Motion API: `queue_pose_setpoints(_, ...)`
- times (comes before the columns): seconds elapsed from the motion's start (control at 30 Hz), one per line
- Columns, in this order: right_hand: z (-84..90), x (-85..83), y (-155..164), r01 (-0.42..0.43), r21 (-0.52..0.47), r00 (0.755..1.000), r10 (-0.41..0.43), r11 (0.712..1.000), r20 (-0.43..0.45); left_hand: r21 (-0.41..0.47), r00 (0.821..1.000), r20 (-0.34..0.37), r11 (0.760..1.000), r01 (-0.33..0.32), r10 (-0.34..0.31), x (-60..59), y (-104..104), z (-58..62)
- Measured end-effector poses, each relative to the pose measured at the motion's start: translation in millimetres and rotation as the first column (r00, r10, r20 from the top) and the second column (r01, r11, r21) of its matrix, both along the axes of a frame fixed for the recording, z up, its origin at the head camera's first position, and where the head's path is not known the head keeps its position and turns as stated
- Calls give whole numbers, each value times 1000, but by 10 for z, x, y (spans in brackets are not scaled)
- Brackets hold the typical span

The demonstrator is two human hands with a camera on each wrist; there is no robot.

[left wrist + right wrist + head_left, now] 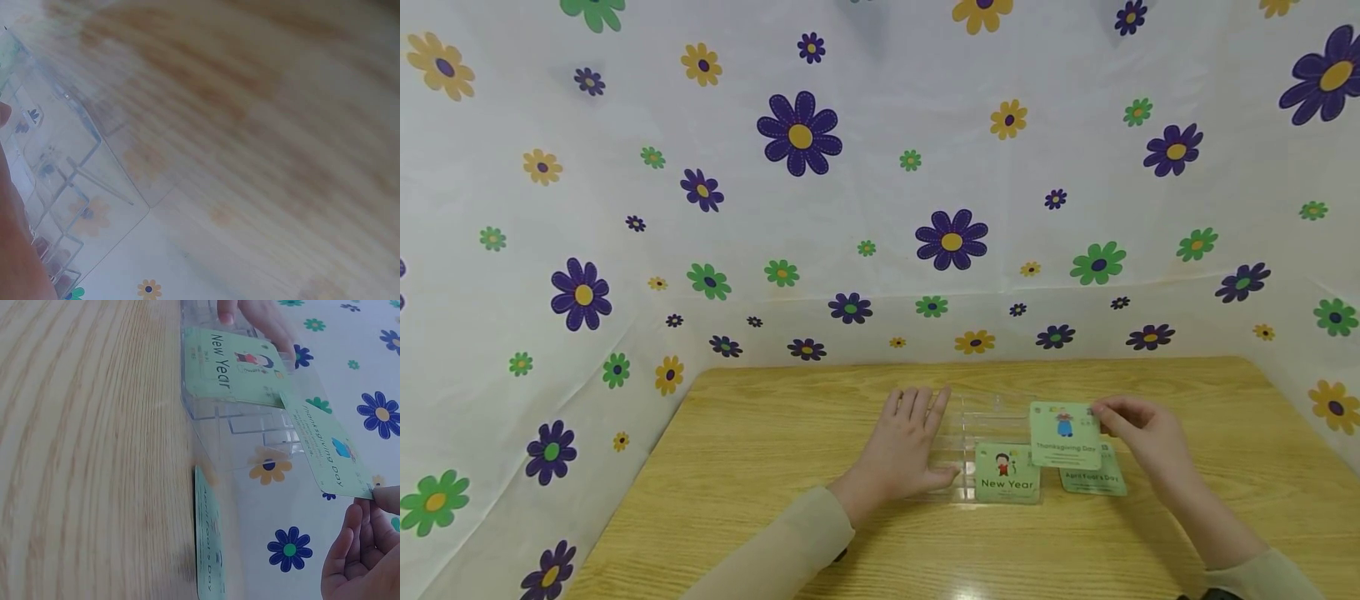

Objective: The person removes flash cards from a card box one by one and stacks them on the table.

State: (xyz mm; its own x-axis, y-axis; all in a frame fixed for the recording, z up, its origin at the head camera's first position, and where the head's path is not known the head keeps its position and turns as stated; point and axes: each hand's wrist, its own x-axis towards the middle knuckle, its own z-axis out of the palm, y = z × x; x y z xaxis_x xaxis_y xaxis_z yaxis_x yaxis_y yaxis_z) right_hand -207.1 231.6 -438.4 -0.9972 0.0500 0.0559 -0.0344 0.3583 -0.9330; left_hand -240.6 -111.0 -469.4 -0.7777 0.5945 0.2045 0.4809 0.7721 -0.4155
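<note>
My right hand [1138, 429] has its grip pinched on the far right edge of a pale green "Thanksgiving Day" picture card [1065, 433], thumb and fingertips closed on that edge, the card held upright and just above the clear plastic slotted organizer tray [981, 433]. In the right wrist view the card [330, 450] hangs tilted over the tray's near-right end, held by the edge, I judge, so its lower side is free to meet a slot.

My left hand [906, 450] lies flat with fingers straight and together, its grip relaxed and holding nothing, palm down on the counter [760, 467] and pressed against the tray's left end. That reads to me as bracing, to keep the light tray from sliding. The left wrist view is blurred but shows the tray's thin dividers [75, 181] beside my skin.

Outward from there: a pale green "New Year" picture card [1007, 483] stands leaning in the tray's front section, face toward me. A third pale green "April Fool's Day" picture card [1093, 480] lies flat on the wooden counter just right of the tray, partly under the card I hold.

All of this sits toward the middle of the counter, nearer its front edge than the back. A white sheet printed with purple, green and yellow flowers [880, 167] walls in the back and both sides.
</note>
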Motion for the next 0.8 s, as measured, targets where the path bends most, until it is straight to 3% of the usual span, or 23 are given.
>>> queue_pose_setpoints(0.37, -24, -1, 102, 50, -17, 999, -50, 999, 6, 3, 1000, 13, 1000, -7, 7, 11, 5, 16)
queue_pose_setpoints(0.8, -107, 10, 211, 42, -18, 999, -42, 999, 10, -2, 1000, -5, 1000, 0, 0, 13, -2, 5)
